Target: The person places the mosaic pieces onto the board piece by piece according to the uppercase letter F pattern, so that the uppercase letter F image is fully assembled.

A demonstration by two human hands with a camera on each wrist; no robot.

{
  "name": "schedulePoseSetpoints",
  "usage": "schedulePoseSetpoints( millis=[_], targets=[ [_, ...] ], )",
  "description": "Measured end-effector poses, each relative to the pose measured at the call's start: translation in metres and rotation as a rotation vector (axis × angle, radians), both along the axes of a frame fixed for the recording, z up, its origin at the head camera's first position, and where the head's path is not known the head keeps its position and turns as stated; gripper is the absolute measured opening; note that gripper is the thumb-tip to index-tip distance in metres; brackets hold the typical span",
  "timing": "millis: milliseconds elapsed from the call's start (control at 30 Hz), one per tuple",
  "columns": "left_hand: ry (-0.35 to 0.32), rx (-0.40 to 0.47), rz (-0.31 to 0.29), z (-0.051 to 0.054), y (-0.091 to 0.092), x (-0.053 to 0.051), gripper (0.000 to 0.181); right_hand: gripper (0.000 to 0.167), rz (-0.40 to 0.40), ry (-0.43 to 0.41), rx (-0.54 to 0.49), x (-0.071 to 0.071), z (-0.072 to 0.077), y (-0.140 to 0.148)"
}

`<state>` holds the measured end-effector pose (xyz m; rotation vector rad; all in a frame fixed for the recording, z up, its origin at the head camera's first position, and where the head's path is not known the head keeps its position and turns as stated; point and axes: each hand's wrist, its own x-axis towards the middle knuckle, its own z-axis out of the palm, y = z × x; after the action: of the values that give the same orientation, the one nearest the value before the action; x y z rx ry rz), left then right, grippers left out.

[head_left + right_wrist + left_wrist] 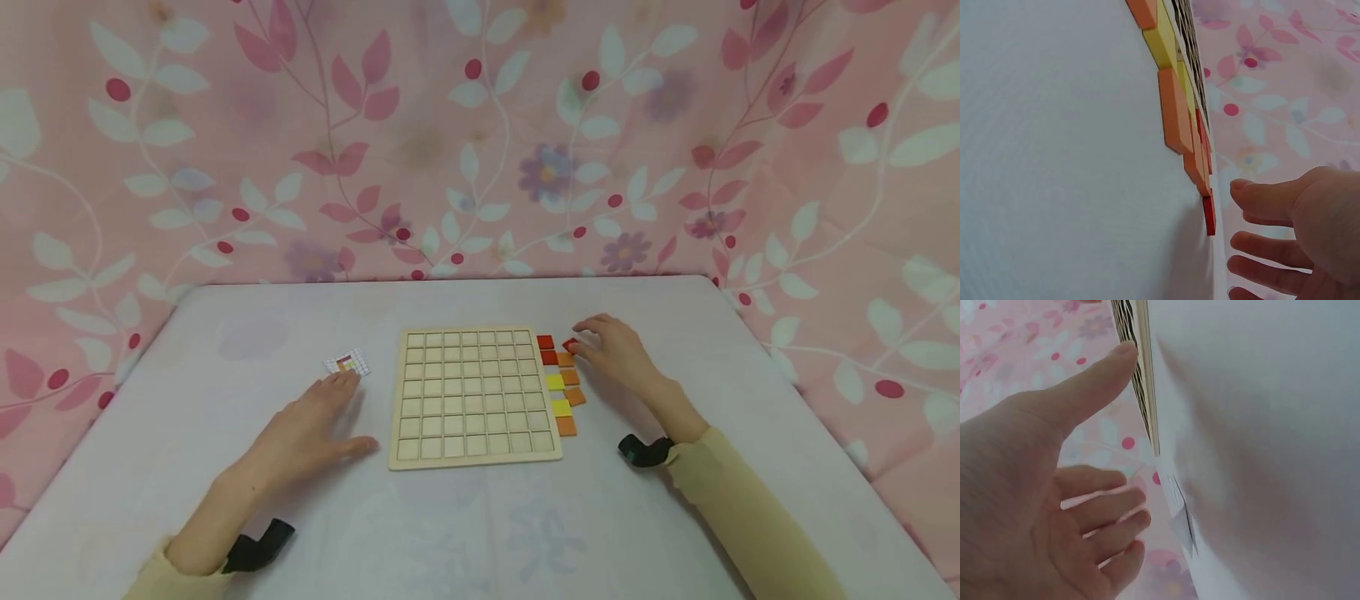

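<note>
A wooden board (476, 397) with a grid of square cells lies mid-table, its cells holding no tiles. Along its right edge lie red tiles (549, 357), yellow tiles (561, 407) and orange tiles (566, 427). The right hand (618, 354) is over the far end of this group, fingers apart, beside a red tile (1209, 215) that stands away from its fingertips in the right wrist view. The left hand (300, 433) has its fingers extended, fingertips at the near edge of a small patterned card (349, 362); whether they touch it I cannot tell.
A white cloth (480, 533) covers the table, and a pink floral curtain (420, 150) hangs behind and at both sides. Dark straps (647, 451) are on both wrists, below pale yellow sleeves (742, 508).
</note>
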<state>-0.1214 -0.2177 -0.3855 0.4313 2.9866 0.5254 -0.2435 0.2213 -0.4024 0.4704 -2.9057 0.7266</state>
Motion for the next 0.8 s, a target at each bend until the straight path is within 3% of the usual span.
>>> schedulePoseSetpoints(
  millis=[267, 400, 800],
  targets=[
    [-0.128, 0.144, -0.128, -0.008, 0.015, 0.007, 0.091, 0.030, 0.017, 0.007, -0.042, -0.003, -0.012, 0.004],
    [-0.156, 0.155, -0.176, -0.012, 0.019, 0.007, 0.089, 0.025, 0.032, 0.023, -0.062, -0.004, -0.014, 0.005],
    [-0.174, 0.160, -0.166, -0.015, 0.018, 0.006, 0.087, 0.019, 0.029, 0.024, -0.086, -0.003, -0.016, 0.005]
  ],
)
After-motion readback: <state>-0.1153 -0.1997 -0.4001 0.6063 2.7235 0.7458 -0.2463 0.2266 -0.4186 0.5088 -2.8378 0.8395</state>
